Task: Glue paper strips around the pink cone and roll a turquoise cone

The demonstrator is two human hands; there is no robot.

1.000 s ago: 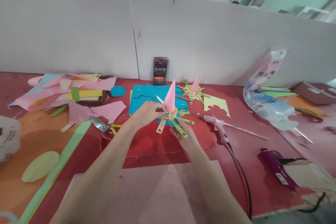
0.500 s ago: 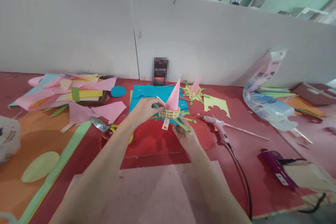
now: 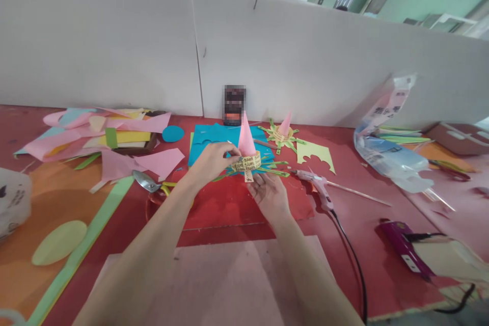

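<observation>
At the centre of the frame, the left hand (image 3: pixel 214 161) seems to pinch the pink-coned paper craft (image 3: pixel 246 145) by its band (image 3: pixel 246 164), the right hand (image 3: pixel 270 194) is loosely spread below, and the craft may bend under hard pressing or tip if this pinch slips.

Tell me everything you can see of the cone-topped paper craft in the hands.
The cone-topped paper craft looks made of paper or card: a pink cone, point up, roughly upright, inside a yellow ring with dark, unreadable markings. Narrow green strips spread from below; one pale strip hangs in front. The left hand seems to pinch its left rim; the right hand is open just below its right side, contact unclear. Its underside is hidden.
</observation>
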